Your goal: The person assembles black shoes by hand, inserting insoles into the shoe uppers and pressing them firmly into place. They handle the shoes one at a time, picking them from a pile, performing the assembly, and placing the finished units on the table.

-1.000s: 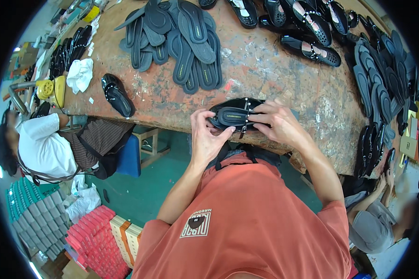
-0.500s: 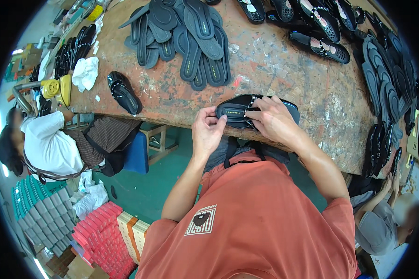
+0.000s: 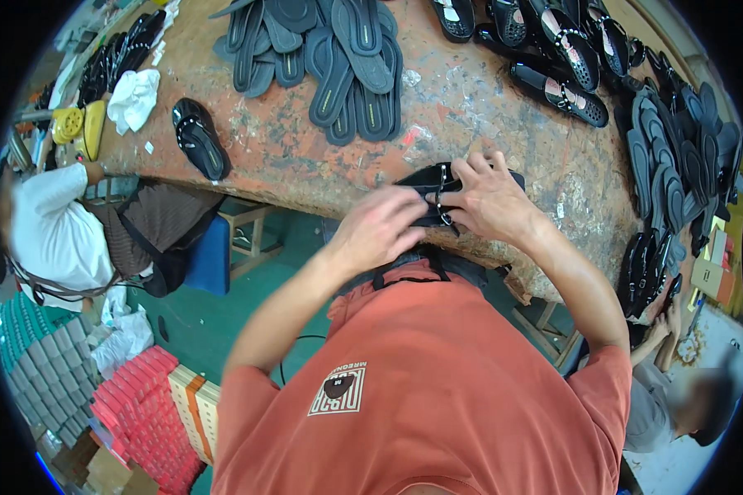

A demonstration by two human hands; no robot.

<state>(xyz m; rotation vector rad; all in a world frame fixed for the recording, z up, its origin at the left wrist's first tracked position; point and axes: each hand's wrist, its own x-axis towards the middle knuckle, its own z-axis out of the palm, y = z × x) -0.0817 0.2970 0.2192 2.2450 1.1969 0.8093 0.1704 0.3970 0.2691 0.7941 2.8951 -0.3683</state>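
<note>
A black patent shoe with a studded strap [image 3: 428, 176] lies sideways at the bench's near edge, between my hands. My right hand [image 3: 497, 202] is closed around its toe end, its fingers bent over the strap. My left hand [image 3: 378, 224], a little blurred, is on the heel end, with fingers over the shoe's opening and the thumb at the near side. Most of the insole is hidden under my left fingers. Further left on the bench lies a second black strapped shoe [image 3: 200, 142].
Dark insoles [image 3: 332, 78] are heaped beyond my hands on the worn bench [image 3: 462, 107]. Black shoes [image 3: 561, 92] lie far right, beside more insoles [image 3: 664, 157]. A white cloth [image 3: 134, 99] is at left. Co-workers sit at left [image 3: 62, 223] and right [image 3: 656, 404]. Pink stacks [image 3: 144, 412] stand on the floor.
My left hand has gone from pinching the heel edge to reaching over the shoe's opening, covering the insole. My right hand stays on the toe end. The whole view has shifted slightly.
</note>
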